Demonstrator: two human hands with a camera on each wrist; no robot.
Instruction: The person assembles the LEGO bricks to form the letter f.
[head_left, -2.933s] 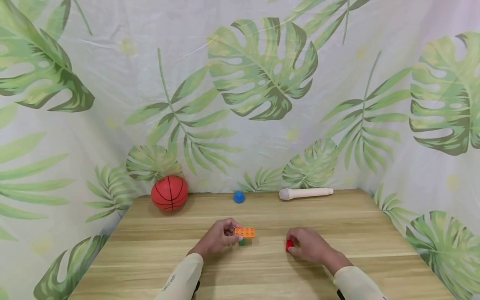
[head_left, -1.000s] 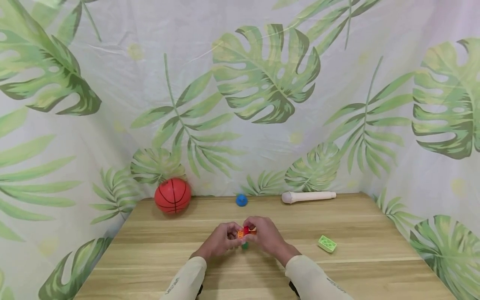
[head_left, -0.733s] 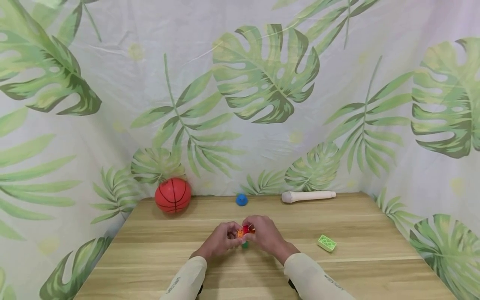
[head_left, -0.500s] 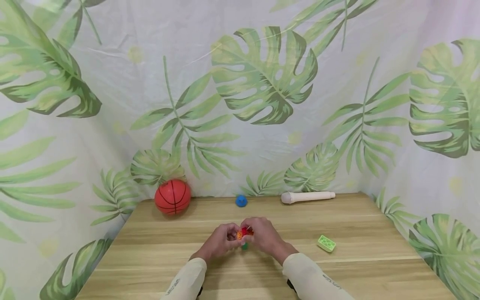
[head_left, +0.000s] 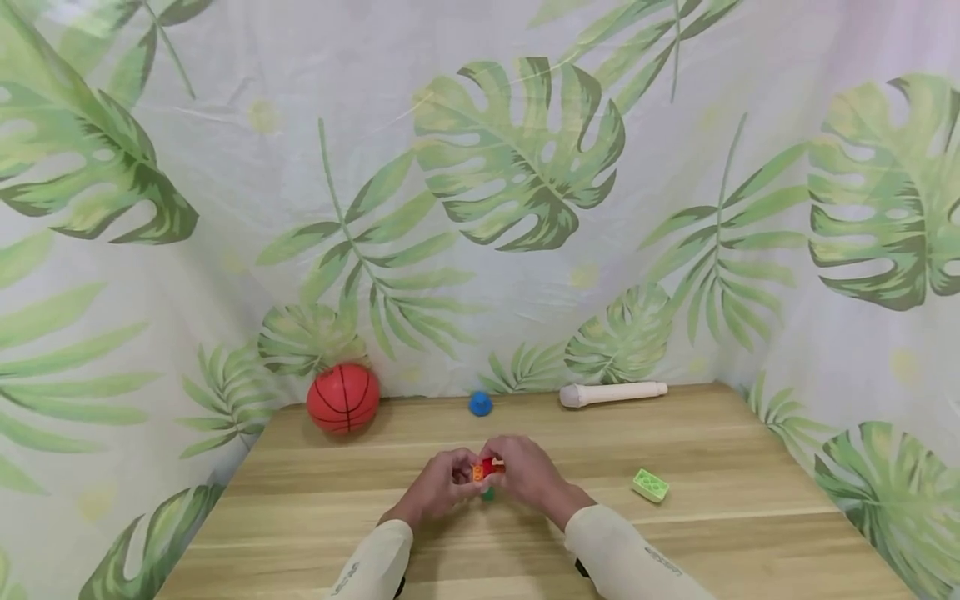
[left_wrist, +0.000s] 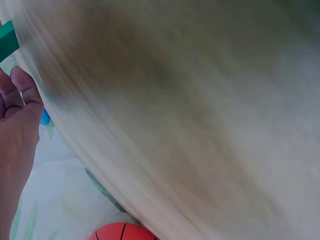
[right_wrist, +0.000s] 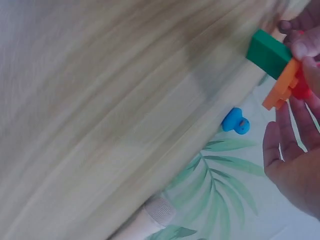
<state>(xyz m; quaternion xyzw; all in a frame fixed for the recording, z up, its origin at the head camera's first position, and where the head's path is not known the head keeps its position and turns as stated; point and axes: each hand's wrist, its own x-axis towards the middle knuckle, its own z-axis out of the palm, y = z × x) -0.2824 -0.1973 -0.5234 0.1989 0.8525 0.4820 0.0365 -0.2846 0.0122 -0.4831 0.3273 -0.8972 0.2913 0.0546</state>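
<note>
In the head view, fingers cover most of the red brick (head_left: 489,467) and part of the orange brick (head_left: 477,473); only a scrap of the green brick (head_left: 488,493) shows below them. The left sleeve (head_left: 373,560) and right sleeve (head_left: 626,554) run off the bottom edge, their lettering (head_left: 663,560) too small to read. In the left wrist view, the left edge cuts the left hand (left_wrist: 17,122) and green brick, the bottom edge cuts the ball (left_wrist: 122,232), the hand hides most of the duck (left_wrist: 45,118), and the desk (left_wrist: 165,100) is blurred. In the right wrist view, the right hand (right_wrist: 297,167) and mic (right_wrist: 150,217) are cut off.
</note>
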